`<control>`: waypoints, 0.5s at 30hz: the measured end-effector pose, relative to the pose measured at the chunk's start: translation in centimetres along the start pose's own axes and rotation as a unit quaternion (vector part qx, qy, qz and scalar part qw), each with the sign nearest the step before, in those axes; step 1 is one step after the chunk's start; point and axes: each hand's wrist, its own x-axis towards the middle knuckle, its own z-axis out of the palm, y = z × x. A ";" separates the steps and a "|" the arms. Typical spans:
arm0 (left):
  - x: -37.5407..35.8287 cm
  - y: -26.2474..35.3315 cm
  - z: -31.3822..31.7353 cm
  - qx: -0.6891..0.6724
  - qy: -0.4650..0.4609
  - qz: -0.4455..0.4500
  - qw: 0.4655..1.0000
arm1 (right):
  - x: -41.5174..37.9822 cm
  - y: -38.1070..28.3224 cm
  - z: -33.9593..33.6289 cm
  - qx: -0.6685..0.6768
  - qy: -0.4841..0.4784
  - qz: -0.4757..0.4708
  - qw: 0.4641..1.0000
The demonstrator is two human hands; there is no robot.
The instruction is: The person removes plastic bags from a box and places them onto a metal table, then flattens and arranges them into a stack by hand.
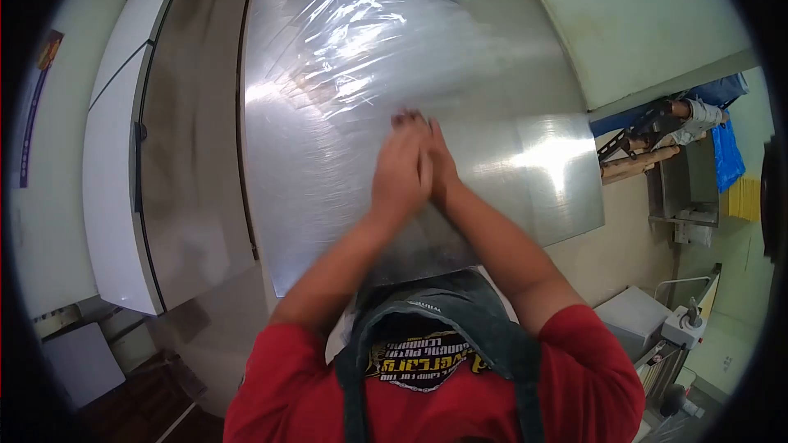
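Both my hands are pressed against each other above the metal table (320, 189). My left hand (400, 171) lies partly over my right, its fingers closed together and pointing away from me. My right hand (442, 160) sits against it from the right side, also closed. A small dark patch shows at the fingertips; I cannot make out whether it is fingers or a thing. Whatever may lie between the palms is hidden. Beyond my hands, a clear plastic sheet (353, 41) is spread over the far part of the tabletop, wrinkled and shiny.
A long white chest-like unit (119, 164) with a brown top runs along the left. At the right, wooden rollers (648, 160) and a blue plastic piece (727, 156) are by the wall. A white device (684, 326) stands at the lower right. The table's front edge is near my apron.
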 end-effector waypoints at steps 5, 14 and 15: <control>-11.5 4.1 1.1 0.080 -0.171 -0.062 0.980 | 8.7 3.0 -2.9 0.103 -0.256 0.087 0.957; 5.6 -6.0 2.1 0.227 -0.301 -0.135 0.916 | -11.3 -3.7 -4.7 0.185 -0.049 0.009 0.982; 7.3 -6.1 1.5 0.191 -0.316 -0.168 0.914 | -14.0 -5.0 -3.3 0.176 -0.098 0.024 0.979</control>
